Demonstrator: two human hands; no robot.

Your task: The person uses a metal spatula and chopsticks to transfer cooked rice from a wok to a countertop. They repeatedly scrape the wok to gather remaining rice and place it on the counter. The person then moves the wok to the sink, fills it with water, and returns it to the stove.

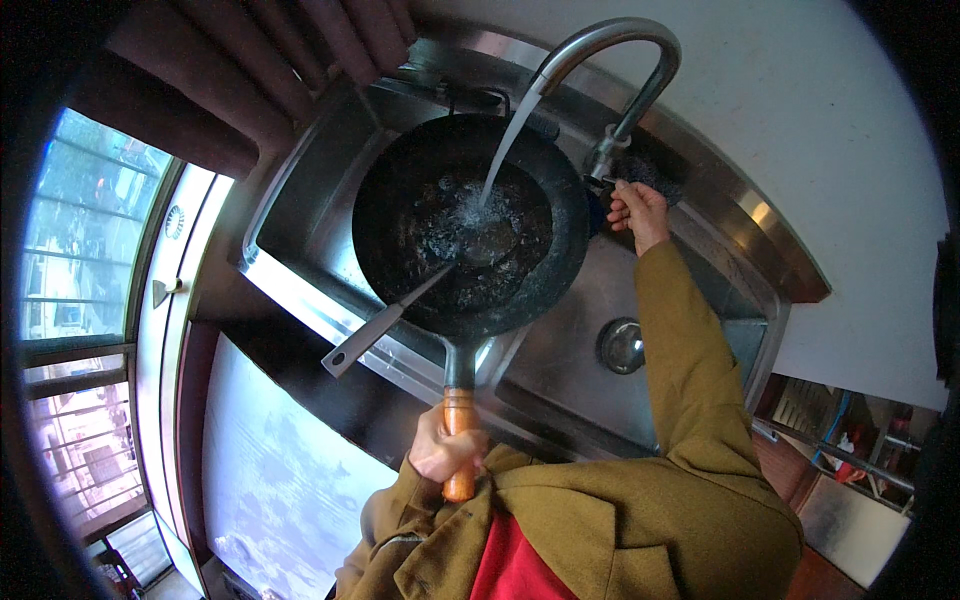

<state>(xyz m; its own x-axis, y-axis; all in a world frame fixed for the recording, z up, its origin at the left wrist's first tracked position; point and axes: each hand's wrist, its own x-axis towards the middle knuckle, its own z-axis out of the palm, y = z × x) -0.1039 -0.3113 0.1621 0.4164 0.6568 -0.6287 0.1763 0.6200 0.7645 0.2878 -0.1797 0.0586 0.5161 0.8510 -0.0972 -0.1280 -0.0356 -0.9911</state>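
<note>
My left hand is closed around the wooden handle of a dark wok that rests over a stainless steel sink. Water runs from the curved metal faucet into the wok and splashes in its middle. A ladle or spatula with a grey handle leans in the wok, its handle over the near left rim and its head under the water. To the right of the wok, my right hand has its fingers on the small lever at the faucet's base.
The double-basin steel sink has a round drain strainer in the right basin. A dark scrubber or cloth lies behind my right hand. Dark curtains hang at the upper left beside a window.
</note>
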